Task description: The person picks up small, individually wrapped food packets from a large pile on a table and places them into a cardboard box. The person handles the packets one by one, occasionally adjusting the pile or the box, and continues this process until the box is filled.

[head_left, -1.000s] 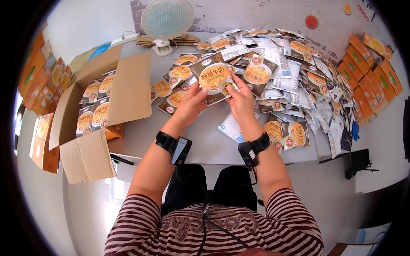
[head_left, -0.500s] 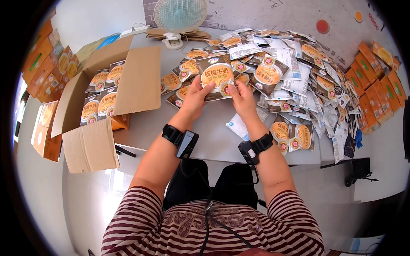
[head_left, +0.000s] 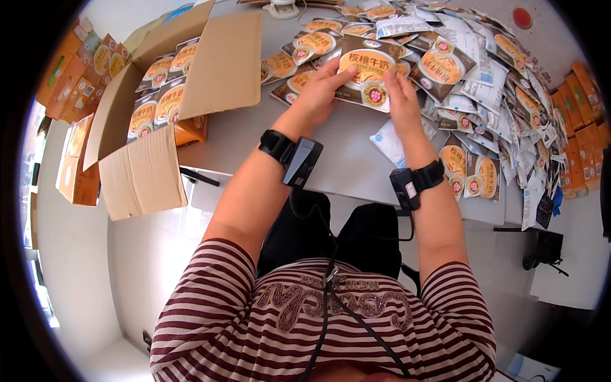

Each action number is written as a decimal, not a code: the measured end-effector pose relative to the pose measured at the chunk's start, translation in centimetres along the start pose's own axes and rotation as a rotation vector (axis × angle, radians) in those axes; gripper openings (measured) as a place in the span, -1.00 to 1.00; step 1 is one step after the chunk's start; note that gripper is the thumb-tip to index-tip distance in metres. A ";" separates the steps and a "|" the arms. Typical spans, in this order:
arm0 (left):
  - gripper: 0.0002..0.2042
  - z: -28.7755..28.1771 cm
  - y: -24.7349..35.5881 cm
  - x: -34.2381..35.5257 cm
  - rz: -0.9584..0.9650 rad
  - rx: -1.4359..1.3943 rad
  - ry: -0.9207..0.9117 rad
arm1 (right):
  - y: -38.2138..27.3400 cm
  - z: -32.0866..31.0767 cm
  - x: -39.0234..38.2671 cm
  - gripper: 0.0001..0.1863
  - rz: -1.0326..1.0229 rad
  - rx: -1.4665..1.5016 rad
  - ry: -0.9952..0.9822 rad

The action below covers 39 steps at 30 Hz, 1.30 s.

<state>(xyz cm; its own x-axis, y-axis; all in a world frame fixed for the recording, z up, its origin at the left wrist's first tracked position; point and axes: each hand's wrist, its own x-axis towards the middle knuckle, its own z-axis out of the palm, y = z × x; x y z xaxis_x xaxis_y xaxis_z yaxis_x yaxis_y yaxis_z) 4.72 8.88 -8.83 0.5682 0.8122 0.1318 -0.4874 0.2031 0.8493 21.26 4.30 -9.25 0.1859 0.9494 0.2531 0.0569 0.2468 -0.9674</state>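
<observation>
A brown, flat packet with a large orange-and-white cup picture point(head_left: 366, 62) is held up in front of me, its printed face toward me. My left hand point(head_left: 321, 94) grips its left edge, thumb lying across the front and fingers behind. At the right edge is my right hand point(head_left: 404, 105), thumb and fingers together against the packet; part of its grip is hidden. Beyond and to the right spreads a large heap of similar packets point(head_left: 439, 67), some showing pale backs. A white-backed packet point(head_left: 389, 141) lies on the table under my right wrist.
On the left an open cardboard carton point(head_left: 229, 63) has packets standing in rows, its flaps folded outward. Orange boxes are stacked at the far left point(head_left: 76, 76) and far right point(head_left: 582, 127). A fan base point(head_left: 280, 9) stands at the back of the grey table point(head_left: 248, 143).
The view has tilted down and shifted left, so the fan's head is out of sight. Both hands still hold the packet; the right fingers have straightened along its edge.
</observation>
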 end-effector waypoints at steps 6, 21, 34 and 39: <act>-0.65 0.0 -0.2 -0.1 -0.065 0.005 0.052 | 0.6 0.0 0.2 -0.58 -0.027 0.039 0.015; -0.66 0.9 -0.3 0.0 -0.110 0.195 0.001 | 1.7 -0.9 1.1 -0.57 -0.066 0.097 -0.018; -0.72 0.0 -0.7 0.3 -0.070 0.154 -0.028 | 1.6 -1.0 1.1 -0.56 -0.079 0.060 -0.040; -0.71 -0.2 -0.5 0.3 -0.030 0.131 -0.034 | 0.4 -0.7 0.6 -0.57 -0.001 0.068 -0.031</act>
<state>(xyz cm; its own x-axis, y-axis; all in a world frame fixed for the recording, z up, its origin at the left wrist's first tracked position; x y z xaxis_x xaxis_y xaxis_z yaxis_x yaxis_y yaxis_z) 4.98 9.13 -9.35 0.6041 0.7877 0.1206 -0.3803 0.1520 0.9123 22.09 4.80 -9.50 0.1557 0.9544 0.2547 -0.0098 0.2593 -0.9657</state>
